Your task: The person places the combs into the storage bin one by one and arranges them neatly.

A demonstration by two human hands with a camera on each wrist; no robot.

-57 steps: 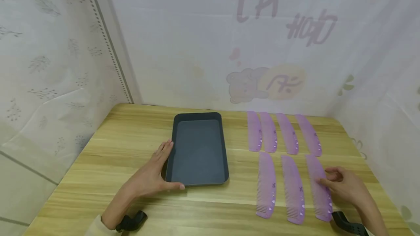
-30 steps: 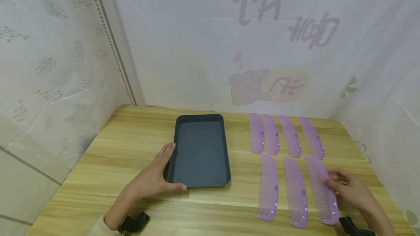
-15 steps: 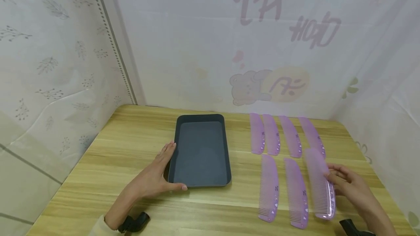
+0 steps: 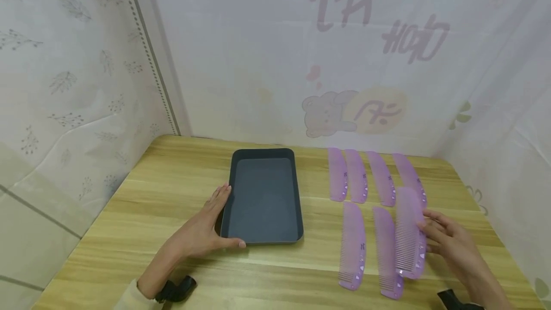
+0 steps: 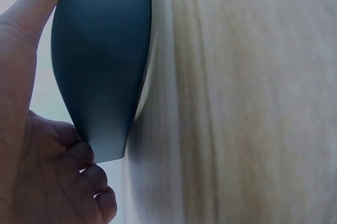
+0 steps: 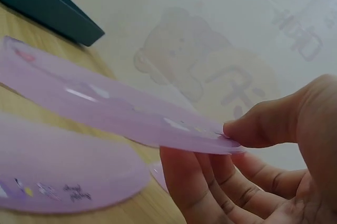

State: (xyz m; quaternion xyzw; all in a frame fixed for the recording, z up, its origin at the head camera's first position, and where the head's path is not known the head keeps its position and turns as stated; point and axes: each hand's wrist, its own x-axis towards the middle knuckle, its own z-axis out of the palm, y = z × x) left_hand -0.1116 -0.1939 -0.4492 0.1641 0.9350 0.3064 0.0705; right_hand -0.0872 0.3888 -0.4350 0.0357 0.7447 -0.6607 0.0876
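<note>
My right hand point(image 4: 452, 240) pinches a translucent purple comb point(image 4: 409, 236) between thumb and fingers, along its spine. In the right wrist view the held comb point(image 6: 116, 105) is lifted off the wood and slants across the picture. It overlaps the middle comb point(image 4: 384, 243) of the near row in the head view. Beside that lies another near-row comb point(image 4: 355, 248). My left hand point(image 4: 200, 231) rests at the near left corner of a dark grey rectangular tray point(image 4: 263, 243), thumb along the near side, fingers on the left side. In the left wrist view the fingers lie against the tray's wall point(image 5: 100, 71).
Behind the near combs, a far row of several purple combs includes a leftmost comb point(image 4: 337, 176) and a rightmost comb point(image 4: 409, 176). The wooden table point(image 4: 181, 171) ends at a white printed cloth point(image 4: 241, 85) at the back and sides.
My right hand has taken hold of the near row's rightmost comb, raised it off the table and moved it left. The left hand and the tray have kept their place.
</note>
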